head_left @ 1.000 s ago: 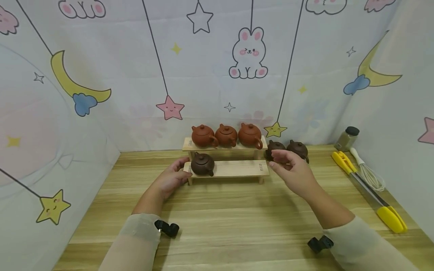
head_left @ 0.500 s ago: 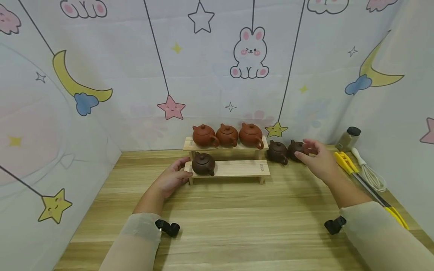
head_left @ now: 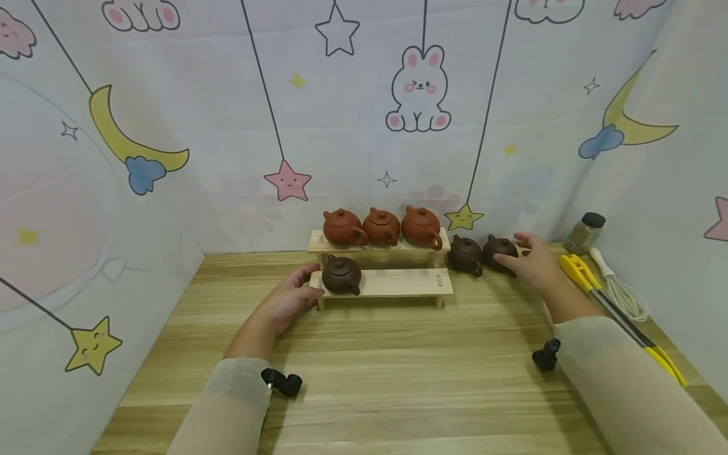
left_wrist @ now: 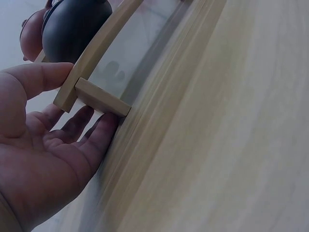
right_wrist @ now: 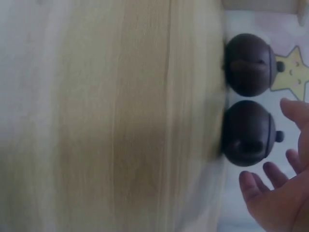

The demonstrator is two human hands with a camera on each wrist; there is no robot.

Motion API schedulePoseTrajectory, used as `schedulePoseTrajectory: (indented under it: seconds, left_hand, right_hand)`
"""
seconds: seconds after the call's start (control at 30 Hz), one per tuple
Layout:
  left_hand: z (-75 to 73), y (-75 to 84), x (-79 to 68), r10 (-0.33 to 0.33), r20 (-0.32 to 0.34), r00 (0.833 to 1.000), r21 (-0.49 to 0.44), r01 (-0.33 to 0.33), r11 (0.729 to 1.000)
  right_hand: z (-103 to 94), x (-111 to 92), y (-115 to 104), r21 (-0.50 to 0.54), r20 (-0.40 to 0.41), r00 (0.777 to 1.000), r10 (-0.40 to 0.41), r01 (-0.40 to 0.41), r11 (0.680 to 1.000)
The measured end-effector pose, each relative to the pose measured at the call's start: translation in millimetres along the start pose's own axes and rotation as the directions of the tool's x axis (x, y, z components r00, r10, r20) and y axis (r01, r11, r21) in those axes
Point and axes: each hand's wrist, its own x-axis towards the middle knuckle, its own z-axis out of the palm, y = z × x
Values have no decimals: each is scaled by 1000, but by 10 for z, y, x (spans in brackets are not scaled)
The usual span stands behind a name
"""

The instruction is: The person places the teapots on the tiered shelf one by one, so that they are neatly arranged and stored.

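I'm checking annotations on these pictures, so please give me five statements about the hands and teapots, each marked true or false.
1. Three round red-brown clay teapots stand on the rear pale wooden stand. True.
2. A round dark-brown clay teapot sits at the right end of the front pale wooden stand. False: it sits toward the left end.
3. The left hand holds the front stand. True.
4. The right hand grips the yellow-handled metal tongs. False: it is at the rightmost dark-brown teapot.
5. Six teapots are in view. True.
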Motion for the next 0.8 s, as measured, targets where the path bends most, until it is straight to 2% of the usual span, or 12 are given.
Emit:
schedulePoseTrajectory:
  seconds: [0.33, 0.8]
  left_hand:
    - [-4, 0, 1, -4, -4, 1000, 0, 4, 1000]
    - [-31, -25, 19, -7, -4, 1000, 10, 7, 1000]
  right_hand:
    - [84, 189, 129, -30, 13, 997, 79, -78, 996]
    - [127, 212, 148, -45, -3, 995, 98, -98, 994]
